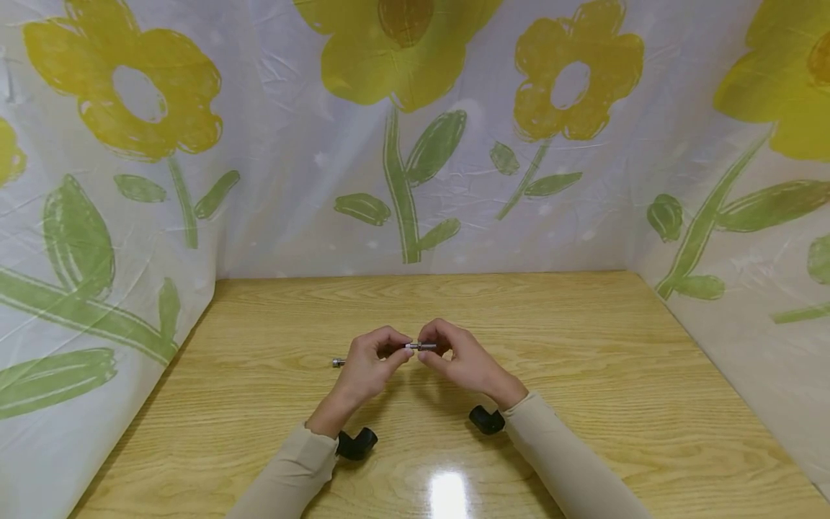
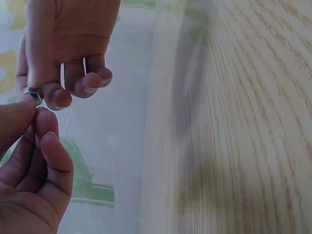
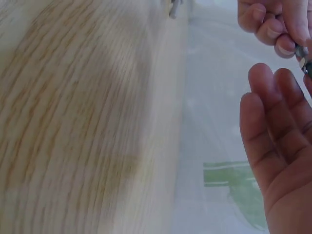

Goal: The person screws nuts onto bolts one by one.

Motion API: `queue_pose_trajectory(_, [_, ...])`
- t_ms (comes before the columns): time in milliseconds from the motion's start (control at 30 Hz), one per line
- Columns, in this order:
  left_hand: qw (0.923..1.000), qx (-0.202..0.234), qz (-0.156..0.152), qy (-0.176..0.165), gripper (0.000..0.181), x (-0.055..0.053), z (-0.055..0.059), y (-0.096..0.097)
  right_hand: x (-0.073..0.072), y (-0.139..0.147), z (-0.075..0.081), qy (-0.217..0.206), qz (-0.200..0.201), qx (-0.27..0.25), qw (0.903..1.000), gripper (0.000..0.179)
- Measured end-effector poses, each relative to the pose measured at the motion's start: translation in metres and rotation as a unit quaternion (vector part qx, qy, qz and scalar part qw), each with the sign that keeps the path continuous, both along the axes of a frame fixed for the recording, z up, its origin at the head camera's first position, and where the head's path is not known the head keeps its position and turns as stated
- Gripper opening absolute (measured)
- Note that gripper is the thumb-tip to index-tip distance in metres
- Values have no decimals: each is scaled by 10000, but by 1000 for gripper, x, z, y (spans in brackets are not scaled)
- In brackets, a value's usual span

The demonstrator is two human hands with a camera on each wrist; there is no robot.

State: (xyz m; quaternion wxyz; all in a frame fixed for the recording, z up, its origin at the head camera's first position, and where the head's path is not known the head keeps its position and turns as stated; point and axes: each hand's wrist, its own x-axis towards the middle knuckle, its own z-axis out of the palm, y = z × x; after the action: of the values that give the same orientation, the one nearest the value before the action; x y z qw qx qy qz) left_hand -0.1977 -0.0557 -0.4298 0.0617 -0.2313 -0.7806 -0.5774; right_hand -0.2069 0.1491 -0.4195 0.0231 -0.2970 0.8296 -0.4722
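Observation:
Above the middle of the table, a small silver metal bolt (image 1: 428, 347) lies level between two hands. Thumb and index finger of the left hand (image 1: 369, 364) pinch its left end, where a pale tip shows. The right hand (image 1: 468, 360) pinches it with thumb and index finger around the wider collar, fingertips close to the left ones. In the left wrist view, the bolt (image 2: 34, 95) is mostly covered by fingertips. At the edge of the right wrist view, part of the bolt (image 3: 303, 58) shows, while the right hand's other fingers (image 3: 265, 124) stand extended.
A second metal bolt (image 1: 338, 362) lies on the wooden table (image 1: 570, 324), partly hidden behind the left hand. Black curved pieces sit at the left cuff (image 1: 357, 443) and right cuff (image 1: 486, 419). Flower-printed cloth (image 1: 292, 216) walls the back and both sides.

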Motion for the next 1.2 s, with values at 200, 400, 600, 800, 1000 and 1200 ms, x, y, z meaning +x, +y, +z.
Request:
queue_pose_trajectory(200, [9999, 41, -121, 72, 8, 0, -1, 0, -5, 2, -6, 25, 0, 174, 9998, 26])
queue_pose_trajectory(400, [9998, 46, -72, 182, 8, 0, -1, 0, -3, 2, -3, 44, -13, 54, 10000, 15])
queue_pose_trajectory(600, [9997, 39, -108, 232, 9, 0, -2, 0, -4, 2, -4, 153, 114, 77, 9998, 11])
queue_pose_trajectory(800, [9998, -14, -109, 195, 9, 0, -2, 0, -4, 3, -5, 21, 64, 152, 9999, 26])
queue_pose_trajectory(1000, [9999, -29, -74, 134, 8, 0, -2, 0, -4, 2, -5, 42, 95, -33, 9999, 13])
queue_pose_trajectory(1200, [9997, -92, -126, 195, 9, -1, -3, 0, -5, 2, -5, 71, 95, 141, 9998, 25])
